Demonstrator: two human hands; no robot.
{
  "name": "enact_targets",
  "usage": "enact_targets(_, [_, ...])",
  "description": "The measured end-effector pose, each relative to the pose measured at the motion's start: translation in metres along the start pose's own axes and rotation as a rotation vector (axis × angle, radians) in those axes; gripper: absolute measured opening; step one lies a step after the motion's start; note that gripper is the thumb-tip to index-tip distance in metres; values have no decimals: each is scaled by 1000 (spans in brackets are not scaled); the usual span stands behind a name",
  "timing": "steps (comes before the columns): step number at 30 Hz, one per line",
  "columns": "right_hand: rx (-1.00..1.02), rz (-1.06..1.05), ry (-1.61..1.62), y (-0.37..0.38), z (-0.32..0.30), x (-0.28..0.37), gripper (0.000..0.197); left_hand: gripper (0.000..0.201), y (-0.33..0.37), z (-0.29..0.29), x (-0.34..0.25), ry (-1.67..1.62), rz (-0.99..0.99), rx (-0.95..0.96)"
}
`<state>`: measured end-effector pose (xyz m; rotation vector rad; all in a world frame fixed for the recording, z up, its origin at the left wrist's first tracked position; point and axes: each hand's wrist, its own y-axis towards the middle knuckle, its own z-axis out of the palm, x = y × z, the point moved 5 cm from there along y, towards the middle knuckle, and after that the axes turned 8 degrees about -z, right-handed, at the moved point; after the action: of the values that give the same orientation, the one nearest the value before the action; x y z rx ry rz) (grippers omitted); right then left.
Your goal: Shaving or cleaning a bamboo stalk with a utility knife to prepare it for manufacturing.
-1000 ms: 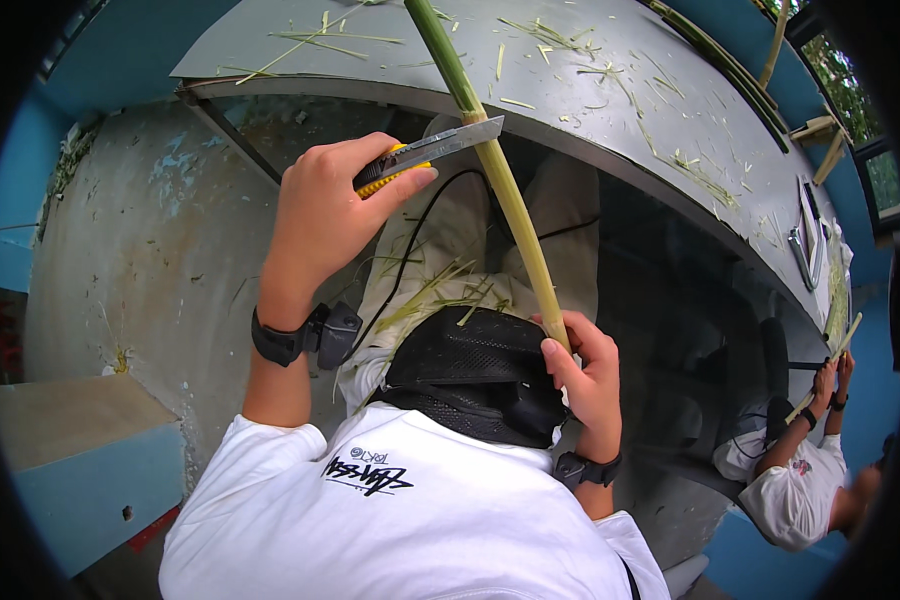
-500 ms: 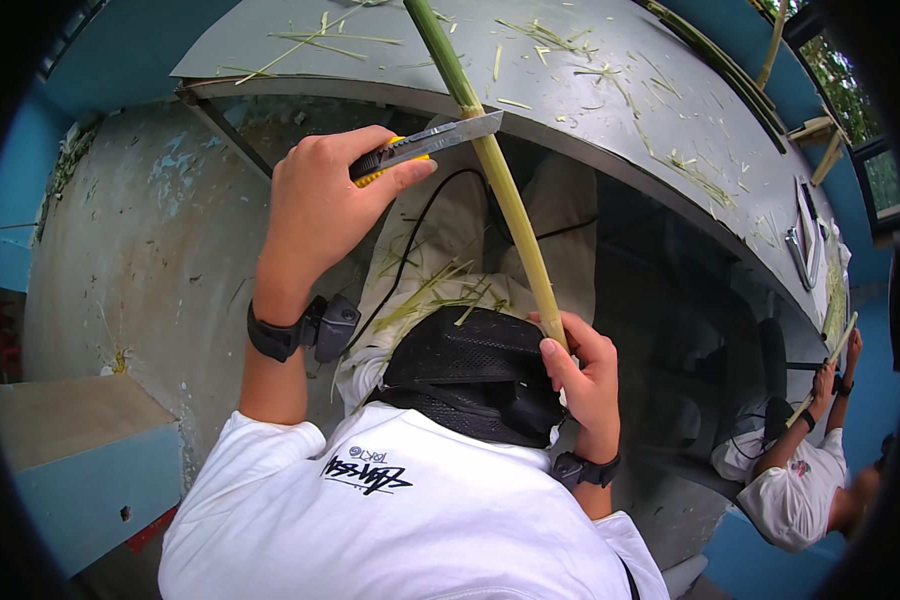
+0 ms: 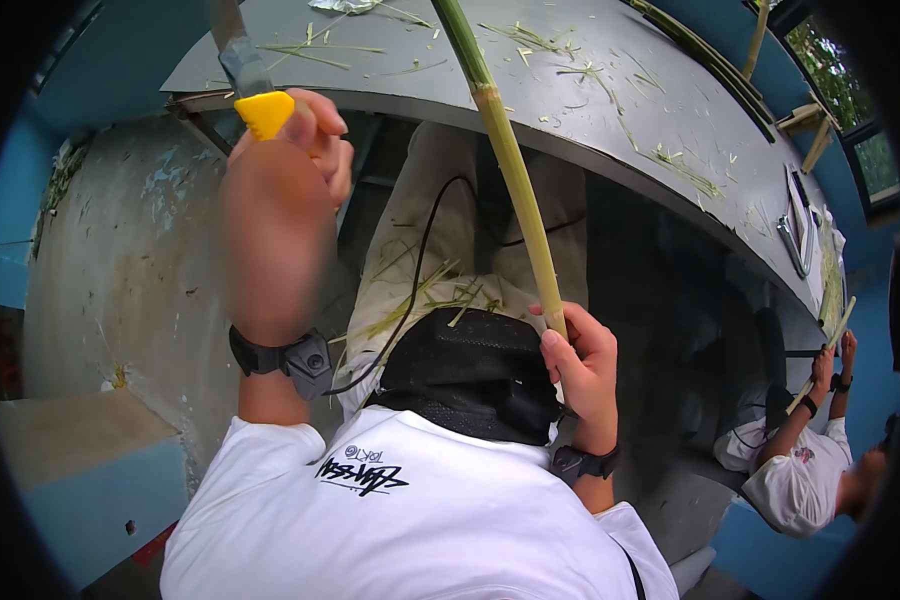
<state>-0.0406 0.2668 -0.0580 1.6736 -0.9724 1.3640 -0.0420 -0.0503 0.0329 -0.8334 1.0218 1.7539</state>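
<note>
Knife [image 3: 263, 113] in left hand [image 3: 281, 195], well apart from stalk [image 3: 519, 185]. Holds stalk near lower end in right hand [image 3: 586, 362], with upper part across edge of surface [image 3: 692, 112]. Shavings [image 3: 398, 312] on surface and lap [image 3: 510, 288].

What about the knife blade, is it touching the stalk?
No, the left hand holds the knife left of the stalk, with a gap between.
</note>
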Motion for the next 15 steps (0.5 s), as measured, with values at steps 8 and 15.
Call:
enact_targets(8, [-29,11,67,-1,0,-6,27,24,-29,120,-5,-736,-96,881])
enact_targets(15, [-84,94,182,-7,-3,-17,24,23,-53,170,-14,-1043,-111,1144])
